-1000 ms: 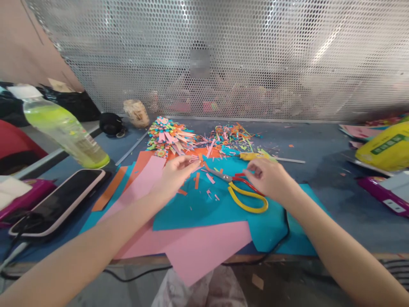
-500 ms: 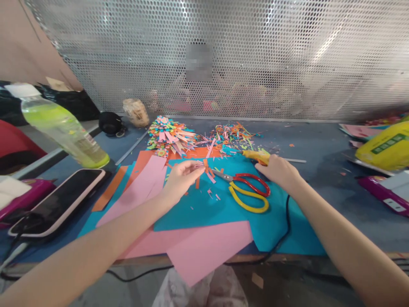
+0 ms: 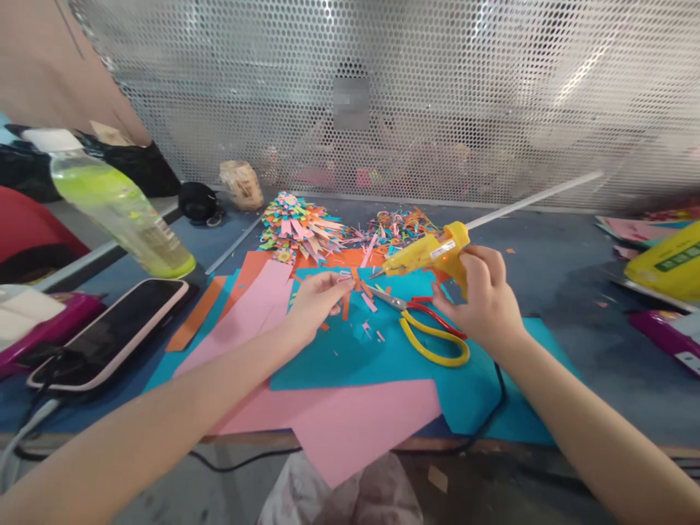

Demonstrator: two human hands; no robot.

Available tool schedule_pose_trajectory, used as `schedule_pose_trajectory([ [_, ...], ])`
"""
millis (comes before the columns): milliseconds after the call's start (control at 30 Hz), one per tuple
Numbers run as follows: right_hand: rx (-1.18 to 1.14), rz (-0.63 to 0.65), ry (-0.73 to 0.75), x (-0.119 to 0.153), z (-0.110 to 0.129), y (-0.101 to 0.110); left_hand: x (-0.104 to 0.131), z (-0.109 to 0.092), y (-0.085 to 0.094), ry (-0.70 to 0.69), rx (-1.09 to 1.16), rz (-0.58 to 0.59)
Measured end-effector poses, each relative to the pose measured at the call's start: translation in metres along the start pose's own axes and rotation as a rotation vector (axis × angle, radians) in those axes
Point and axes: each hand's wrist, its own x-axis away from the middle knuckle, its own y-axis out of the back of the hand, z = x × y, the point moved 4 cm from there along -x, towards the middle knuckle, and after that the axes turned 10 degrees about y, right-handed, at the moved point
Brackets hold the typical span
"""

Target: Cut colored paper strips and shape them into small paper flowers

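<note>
My right hand (image 3: 486, 295) is wrapped round the handle of a yellow glue gun (image 3: 424, 254), which has a long glue stick (image 3: 533, 198) poking out of its back. The gun's nozzle points left and sits close to my left hand (image 3: 320, 295). Between the left thumb and fingers I pinch a small pink paper strip (image 3: 344, 277). Below the nozzle, scissors (image 3: 434, 339) with one red and one yellow handle loop lie on a blue paper sheet (image 3: 339, 357). Small pink and orange scraps (image 3: 370, 302) are scattered by the blades.
A pile of fringed paper flowers (image 3: 298, 226) and a heap of thin shreds (image 3: 402, 227) lie behind. Pink paper (image 3: 366, 430) overhangs the front edge. To the left are a phone (image 3: 109, 332) and a bottle (image 3: 120, 204); a yellow packet (image 3: 670, 262) is at right. A cable (image 3: 500, 397) trails forward.
My right hand has lifted the glue gun off the table and brought its nozzle left, near my left hand. The left hand keeps its pinch. The view has shifted slightly.
</note>
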Motion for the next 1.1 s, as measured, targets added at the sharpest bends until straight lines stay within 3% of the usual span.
schedule_pose_trajectory([
  [233, 0.092, 0.118, 0.094, 0.003, 0.009, -0.006, 0.0, 0.0, 0.0, 0.004, 0.029, 0.001],
  [1000, 0.13, 0.023, 0.22, 0.001, 0.015, 0.001, 0.0, -0.001, -0.001, 0.003, 0.066, -0.004],
  [1100, 0.136, 0.071, 0.184, 0.001, 0.015, 0.0, -0.001, 0.0, 0.0, 0.003, 0.062, -0.003],
])
